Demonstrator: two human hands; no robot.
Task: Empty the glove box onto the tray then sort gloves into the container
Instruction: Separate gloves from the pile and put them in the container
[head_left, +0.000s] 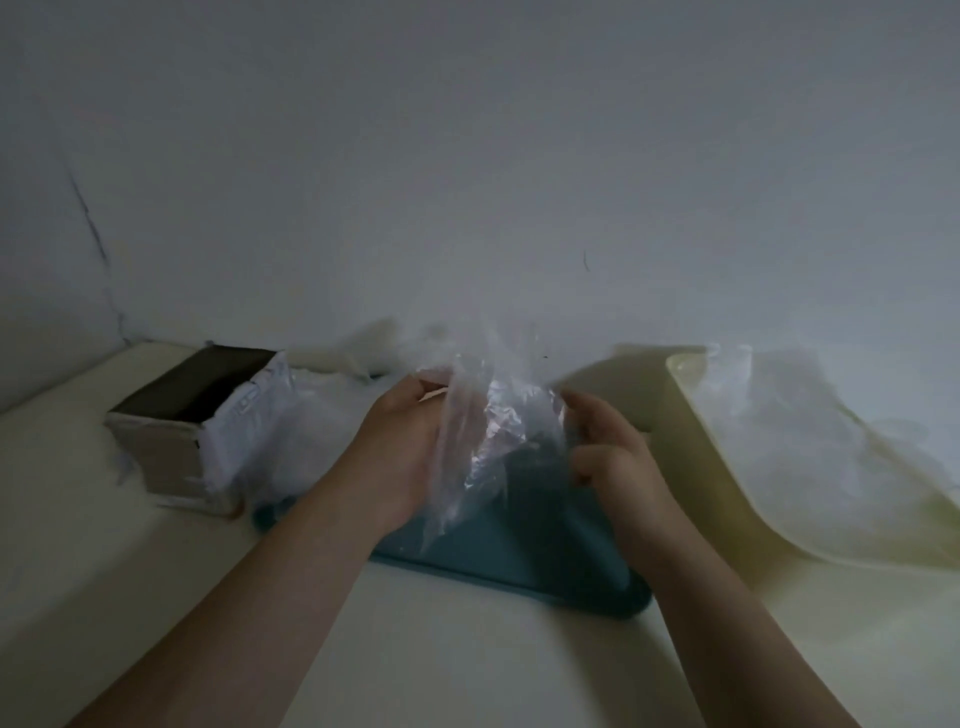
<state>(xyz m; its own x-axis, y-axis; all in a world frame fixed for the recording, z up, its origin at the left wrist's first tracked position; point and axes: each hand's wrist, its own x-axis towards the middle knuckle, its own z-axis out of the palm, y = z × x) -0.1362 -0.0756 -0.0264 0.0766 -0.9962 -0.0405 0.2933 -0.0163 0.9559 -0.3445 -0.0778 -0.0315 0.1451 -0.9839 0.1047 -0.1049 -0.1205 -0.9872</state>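
A thin clear plastic glove (491, 431) hangs between both hands above the teal tray (519, 566). My left hand (400, 447) holds its left edge and my right hand (615, 457) pinches its right edge. The glove box (171, 441), lying on its side with the open end toward the tray, sits at the left with a heap of clear gloves (291, 436) spilling from it onto the tray's left part. The pale yellow container (691, 431) stands to the right and holds several clear gloves (789, 421).
Everything rests on a cream tabletop (441, 649) against a pale wall (467, 156). More clear gloves (358, 353) lie behind the tray along the wall. The picture is dim and motion-blurred.
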